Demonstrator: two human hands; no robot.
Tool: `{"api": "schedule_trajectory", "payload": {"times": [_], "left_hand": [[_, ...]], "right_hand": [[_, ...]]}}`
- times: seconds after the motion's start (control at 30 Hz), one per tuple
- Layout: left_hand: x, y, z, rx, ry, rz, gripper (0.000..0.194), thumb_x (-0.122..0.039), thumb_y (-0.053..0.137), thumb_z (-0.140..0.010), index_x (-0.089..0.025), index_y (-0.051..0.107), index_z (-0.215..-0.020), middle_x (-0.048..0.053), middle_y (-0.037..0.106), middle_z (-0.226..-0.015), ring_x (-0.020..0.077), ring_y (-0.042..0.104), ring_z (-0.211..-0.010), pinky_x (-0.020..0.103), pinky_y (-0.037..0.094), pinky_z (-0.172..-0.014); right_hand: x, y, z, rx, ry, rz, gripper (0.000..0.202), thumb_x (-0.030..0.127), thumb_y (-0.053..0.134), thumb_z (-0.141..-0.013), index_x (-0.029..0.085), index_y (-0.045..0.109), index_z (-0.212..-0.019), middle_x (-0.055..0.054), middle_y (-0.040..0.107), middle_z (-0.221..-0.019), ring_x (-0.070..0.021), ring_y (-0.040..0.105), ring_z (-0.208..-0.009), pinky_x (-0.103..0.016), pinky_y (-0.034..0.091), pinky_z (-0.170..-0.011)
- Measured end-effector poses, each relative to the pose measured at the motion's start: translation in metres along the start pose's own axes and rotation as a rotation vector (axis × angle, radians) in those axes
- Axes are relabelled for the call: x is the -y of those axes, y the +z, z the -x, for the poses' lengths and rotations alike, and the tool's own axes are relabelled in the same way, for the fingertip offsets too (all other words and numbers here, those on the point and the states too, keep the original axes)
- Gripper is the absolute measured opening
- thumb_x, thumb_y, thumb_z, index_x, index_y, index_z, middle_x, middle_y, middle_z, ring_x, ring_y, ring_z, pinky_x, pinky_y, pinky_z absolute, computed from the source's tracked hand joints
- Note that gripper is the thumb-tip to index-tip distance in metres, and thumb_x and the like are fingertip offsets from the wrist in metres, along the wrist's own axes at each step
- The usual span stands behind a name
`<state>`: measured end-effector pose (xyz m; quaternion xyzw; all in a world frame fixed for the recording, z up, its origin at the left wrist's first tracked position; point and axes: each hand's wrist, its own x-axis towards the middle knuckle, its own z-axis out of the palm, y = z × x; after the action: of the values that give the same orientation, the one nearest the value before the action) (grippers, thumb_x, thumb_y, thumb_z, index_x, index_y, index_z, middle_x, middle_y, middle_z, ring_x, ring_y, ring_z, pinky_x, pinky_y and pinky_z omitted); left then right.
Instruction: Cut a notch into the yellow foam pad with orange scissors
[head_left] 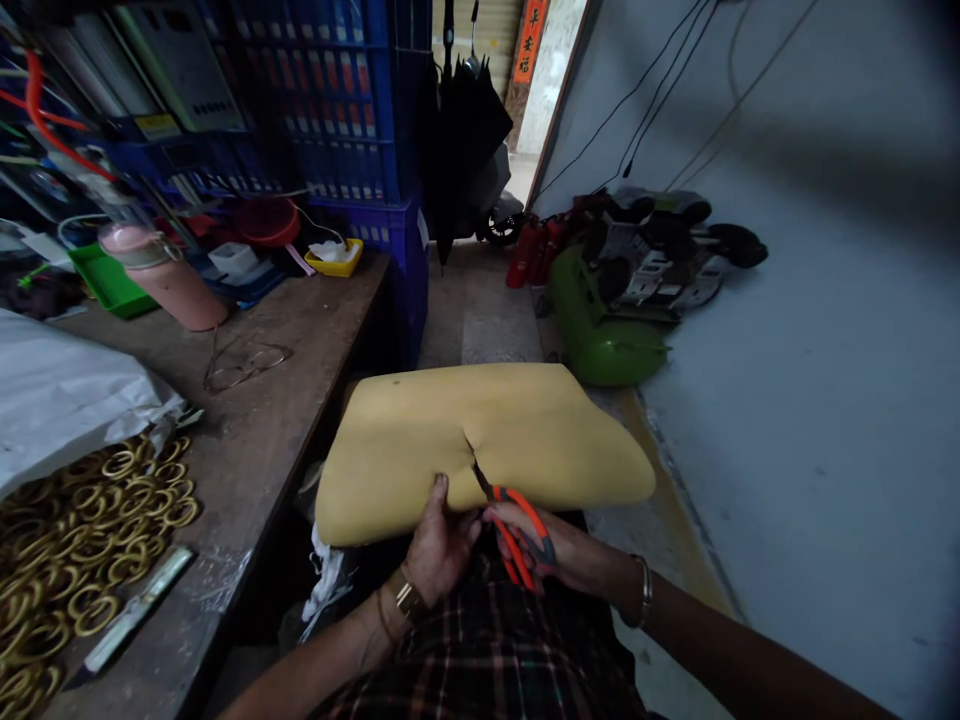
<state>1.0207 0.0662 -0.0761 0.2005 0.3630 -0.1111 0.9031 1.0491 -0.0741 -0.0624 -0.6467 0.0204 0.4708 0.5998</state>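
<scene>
Across my lap lies a yellow foam sheet [405, 440] with curled edges and a short slit running in from its near side. My right hand [536, 545] is wrapped round the orange and grey handles of a pair of scissors [525, 525]. The dark blades sit in the slit, partly hidden by the sheet. My left hand [442, 540] pinches the near edge of the sheet just left of the scissors, thumb on top and fingers beneath.
On the workbench [300, 360] at left are many brass rings [97, 540], a utility knife [135, 615], glasses [247, 365], a pink bottle [165, 275] and a white sack [67, 390]. A green air compressor [607, 320] and red fire extinguishers [532, 250] stand along the wall.
</scene>
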Motion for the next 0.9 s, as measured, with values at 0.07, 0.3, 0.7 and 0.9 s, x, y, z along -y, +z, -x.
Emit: {"api": "schedule_trajectory", "payload": {"times": [0.07, 0.3, 0.7, 0.9], "left_hand": [[0.000, 0.003, 0.003, -0.005, 0.020, 0.013, 0.034, -0.032, 0.048, -0.087, -0.015, 0.052, -0.116, 0.008, 0.065, -0.100, 0.0166, 0.063, -0.081, 0.027, 0.051, -0.072], [-0.006, 0.013, 0.007, -0.050, 0.092, 0.023, 0.015, -0.023, 0.048, -0.088, -0.016, 0.057, -0.099, 0.004, 0.064, -0.088, 0.0137, 0.062, -0.077, 0.024, 0.051, -0.069], [-0.013, 0.023, 0.009, -0.047, 0.176, 0.057, 0.020, -0.017, 0.051, -0.086, -0.016, 0.056, -0.105, 0.006, 0.062, -0.105, 0.0168, 0.060, -0.088, 0.030, 0.054, -0.073], [-0.016, 0.026, 0.010, -0.052, 0.170, 0.064, 0.016, -0.017, 0.053, -0.084, -0.016, 0.057, -0.100, 0.007, 0.062, -0.104, 0.0178, 0.061, -0.086, 0.032, 0.055, -0.071]], "right_hand": [[0.001, -0.003, 0.004, 0.018, -0.010, 0.053, 0.041, 0.056, 0.047, -0.076, 0.016, 0.053, -0.072, 0.003, 0.051, -0.054, -0.0071, 0.042, -0.039, -0.019, 0.032, -0.035], [0.018, -0.006, 0.017, 0.108, 0.125, -0.088, 0.036, 0.053, 0.049, -0.075, 0.016, 0.054, -0.077, -0.001, 0.058, -0.068, -0.0099, 0.053, -0.056, -0.020, 0.038, -0.047], [0.040, -0.020, 0.036, 0.102, 0.211, -0.001, 0.038, 0.049, 0.054, -0.071, 0.016, 0.051, -0.091, -0.007, 0.064, -0.083, -0.0138, 0.059, -0.068, -0.020, 0.041, -0.048], [0.044, -0.024, 0.047, 0.133, 0.237, 0.146, 0.029, 0.044, 0.055, -0.072, 0.015, 0.058, -0.072, -0.005, 0.063, -0.066, -0.0101, 0.055, -0.052, -0.019, 0.038, -0.045]]}}
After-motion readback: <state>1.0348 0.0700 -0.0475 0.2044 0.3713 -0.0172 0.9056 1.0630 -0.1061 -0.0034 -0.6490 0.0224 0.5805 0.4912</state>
